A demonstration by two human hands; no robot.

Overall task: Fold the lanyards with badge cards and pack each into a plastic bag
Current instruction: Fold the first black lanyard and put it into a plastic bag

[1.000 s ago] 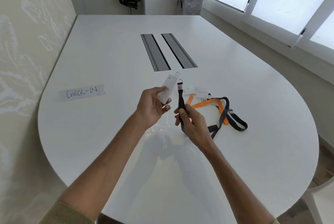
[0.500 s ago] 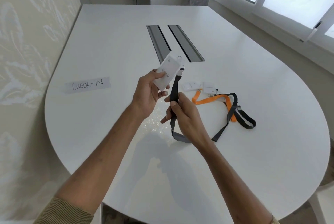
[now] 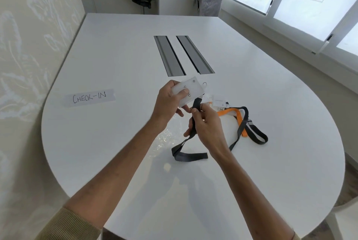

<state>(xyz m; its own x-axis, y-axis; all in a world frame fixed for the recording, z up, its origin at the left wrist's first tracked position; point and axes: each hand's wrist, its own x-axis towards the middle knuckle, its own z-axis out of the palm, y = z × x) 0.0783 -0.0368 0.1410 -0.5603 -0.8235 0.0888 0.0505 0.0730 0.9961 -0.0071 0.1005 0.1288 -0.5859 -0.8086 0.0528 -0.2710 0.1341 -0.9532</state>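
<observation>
Head view: our left hand [image 3: 168,102] pinches the white badge card [image 3: 193,89] above the surface [image 3: 116,143], and our right hand [image 3: 208,126] grips its black lanyard [image 3: 190,155] just beneath. That lanyard runs from the card toward us, its slack trailing on the near surface. We judge the right hand is nearer for folding.

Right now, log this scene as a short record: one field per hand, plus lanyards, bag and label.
Left hand: holds the white rectangular badge card above the white round-ended table
Right hand: pinches the black fabric lanyard strap just below the card; the strap's loop end lies on the table
Orange fabric lanyard: on the table, right of the hands
Clear plastic bag: flat on the table below the hands
White paper label: reads CHECK-IN, left of the hands
Packed: nothing visibly bagged
</observation>
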